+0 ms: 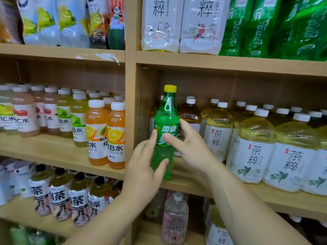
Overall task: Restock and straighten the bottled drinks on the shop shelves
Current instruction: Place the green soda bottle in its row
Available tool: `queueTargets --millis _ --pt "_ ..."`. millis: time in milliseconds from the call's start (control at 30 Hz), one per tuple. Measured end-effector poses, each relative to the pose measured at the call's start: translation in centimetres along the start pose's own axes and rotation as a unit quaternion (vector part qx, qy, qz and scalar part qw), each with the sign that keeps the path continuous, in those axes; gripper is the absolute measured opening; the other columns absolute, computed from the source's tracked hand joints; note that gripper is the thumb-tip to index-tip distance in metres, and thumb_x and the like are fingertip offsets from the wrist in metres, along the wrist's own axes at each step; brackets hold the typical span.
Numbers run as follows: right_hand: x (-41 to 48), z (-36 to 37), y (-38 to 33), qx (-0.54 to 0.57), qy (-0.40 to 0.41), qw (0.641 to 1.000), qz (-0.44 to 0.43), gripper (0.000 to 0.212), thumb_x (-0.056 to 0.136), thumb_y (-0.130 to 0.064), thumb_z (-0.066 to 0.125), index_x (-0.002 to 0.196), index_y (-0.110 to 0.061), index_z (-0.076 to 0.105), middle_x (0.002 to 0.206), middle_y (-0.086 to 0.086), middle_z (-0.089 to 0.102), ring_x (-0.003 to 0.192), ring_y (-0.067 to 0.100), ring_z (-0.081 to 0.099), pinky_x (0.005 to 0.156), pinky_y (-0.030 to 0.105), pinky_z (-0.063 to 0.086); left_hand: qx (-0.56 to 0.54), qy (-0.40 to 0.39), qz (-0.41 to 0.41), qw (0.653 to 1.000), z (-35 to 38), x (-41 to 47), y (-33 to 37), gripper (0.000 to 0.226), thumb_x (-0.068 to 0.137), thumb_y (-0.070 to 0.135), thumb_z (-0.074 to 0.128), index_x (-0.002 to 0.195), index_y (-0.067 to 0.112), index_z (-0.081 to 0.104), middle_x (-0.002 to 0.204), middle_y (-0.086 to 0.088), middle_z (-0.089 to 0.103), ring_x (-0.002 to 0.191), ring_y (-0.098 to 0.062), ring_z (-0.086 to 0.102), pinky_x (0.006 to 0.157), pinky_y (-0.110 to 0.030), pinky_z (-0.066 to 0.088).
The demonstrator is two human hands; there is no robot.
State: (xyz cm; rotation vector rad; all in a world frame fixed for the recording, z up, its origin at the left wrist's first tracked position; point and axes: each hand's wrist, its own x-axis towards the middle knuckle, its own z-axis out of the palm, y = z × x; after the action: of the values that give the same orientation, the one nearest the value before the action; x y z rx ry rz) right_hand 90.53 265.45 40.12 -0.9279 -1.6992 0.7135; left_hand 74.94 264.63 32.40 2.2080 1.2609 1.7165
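A green soda bottle [165,121] with a yellow cap stands upright at the front left corner of the middle right shelf [265,195]. My left hand [143,167] grips its lower half, thumb across the front. My right hand [191,147] holds its label from the right, thumb on the front and fingers behind. Behind and to the right stand several yellow tea bottles [251,149] with white caps and white labels.
A wooden upright [131,96] divides the shelves just left of the bottle. Left of it stand orange vitamin drinks [106,135] and other fruit drinks. Large white and green bottles fill the top shelf. Tea bottles [77,198] and a pink bottle [174,220] stand below.
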Motion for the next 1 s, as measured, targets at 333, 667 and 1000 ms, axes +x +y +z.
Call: queueTargets --millis 333,667,1000 --pt "-6.6 -9.9 -12.5 -0.090 0.084 0.983 -0.138 0.047 0.096 -0.029 0.067 0.142 -0.027 0.054 0.135 -0.014 0.066 0.128 0.006 0.059 0.107 0.040 0.050 -0.123 0.090 0.263 0.953 -0.4 5.1 12.1 0.082 0.084 0.045 0.073 0.153 0.019 0.037 0.138 0.011 0.055 0.128 -0.008 0.058 0.097 -0.029 0.056" --pt "-1.5 -17.2 -22.4 -0.154 0.238 0.934 -0.219 0.027 0.098 -0.032 0.068 0.125 -0.027 0.068 0.110 -0.013 0.076 0.106 0.009 0.071 0.083 0.037 0.057 -0.194 0.008 0.258 0.946 -1.5 18.1 22.8 0.095 0.082 0.026 0.084 0.158 0.040 0.028 0.138 0.013 0.058 0.101 -0.014 0.069 0.085 -0.041 0.061" --pt "3.1 -19.0 -20.4 -0.272 0.304 0.900 -0.150 0.065 0.102 -0.025 0.062 0.159 -0.026 0.031 0.147 -0.015 0.052 0.135 0.008 0.048 0.113 0.040 0.043 -0.165 -0.001 0.182 0.969 2.6 23.5 24.3 0.091 0.088 0.029 0.078 0.161 0.031 0.023 0.148 0.000 0.053 0.122 -0.039 0.058 0.101 -0.052 0.051"
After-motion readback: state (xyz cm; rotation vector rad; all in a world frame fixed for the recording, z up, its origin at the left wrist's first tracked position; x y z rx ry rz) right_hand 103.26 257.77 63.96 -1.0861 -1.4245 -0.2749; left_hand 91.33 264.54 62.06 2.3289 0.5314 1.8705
